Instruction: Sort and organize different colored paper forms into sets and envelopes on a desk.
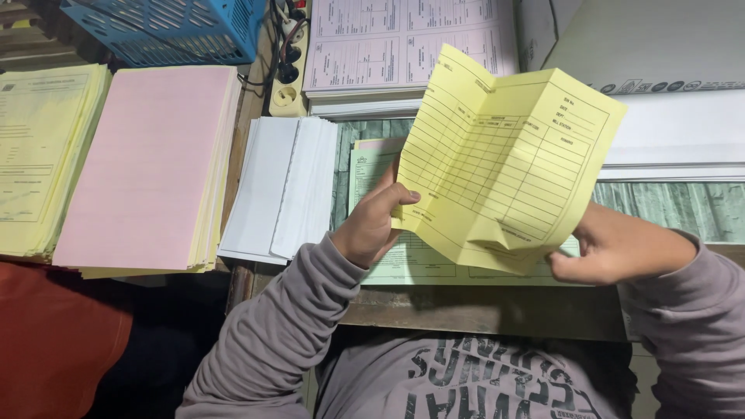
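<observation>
Left hand and right hand pinch a creased yellow form sheet by its edges — thin, floppy, probably tears easily.

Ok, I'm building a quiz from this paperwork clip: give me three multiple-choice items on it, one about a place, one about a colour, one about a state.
1. Where does the pink paper stack lie?
A. right of the white stack
B. between the yellow stack and the white stack
C. inside the blue basket

2. What colour is the sheet held in both hands?
A. yellow
B. pink
C. green

3. How is that sheet?
A. rolled into a tube
B. torn in two
C. creased and held up off the table

Answers:
1 B: the pink paper stack sits with the yellow stack on one side and the white stack on the other.
2 A: the sheet is yellow.
3 C: fold lines show, with the left hand and right hand pinching its lower edge.
</observation>
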